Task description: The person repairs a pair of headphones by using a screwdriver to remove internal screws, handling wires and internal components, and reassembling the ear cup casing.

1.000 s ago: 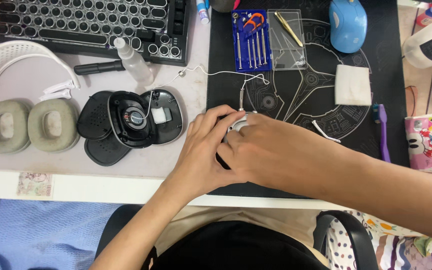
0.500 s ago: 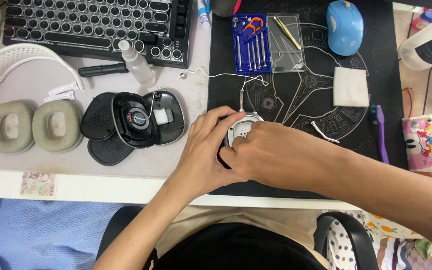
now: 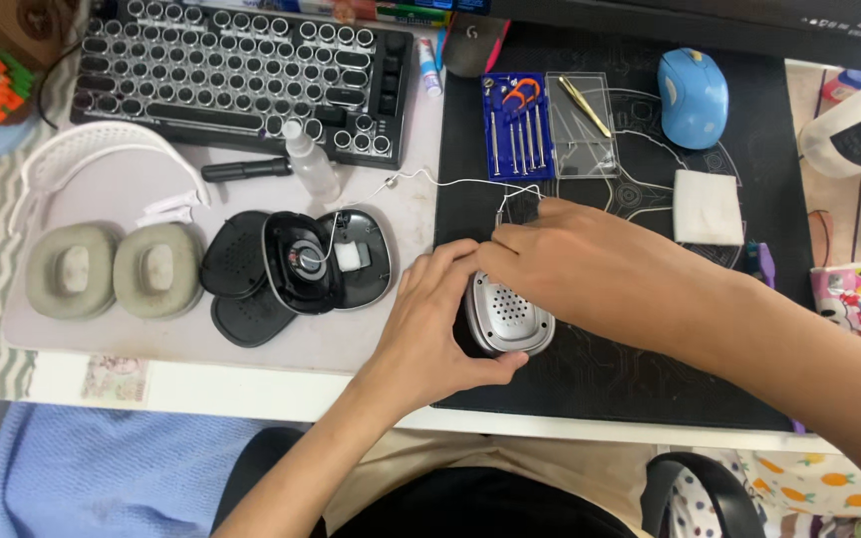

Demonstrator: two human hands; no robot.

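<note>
Left hand [image 3: 440, 319] wraps a silver perforated earcup shell [image 3: 508, 317] from the left side, thumb under its lower edge, fingers curled against it: grip pinching the shell. Right hand [image 3: 580, 264] lies over the shell's top, fingers bent down onto its upper edge; its fingertips are hidden, so cannot tell whether that grip is pinching or just resting. The shell sits on the black desk mat [image 3: 650, 379], near the mat's left edge, front part of the tabletop. A thin white wire [image 3: 430, 182] runs from behind the right hand toward the opened black earcup parts [image 3: 301, 261], which lie just left of the left hand on a grey pad. Two grey ear cushions [image 3: 117, 269] lie further left, white headband [image 3: 92, 149] above them. Blue screwdriver set [image 3: 516, 125] and clear case [image 3: 582, 125] sit beyond the hands, blue mouse [image 3: 693, 97] and white folded cloth [image 3: 707, 206] to the right. Keyboard [image 3: 241, 75] at the far left.
</note>
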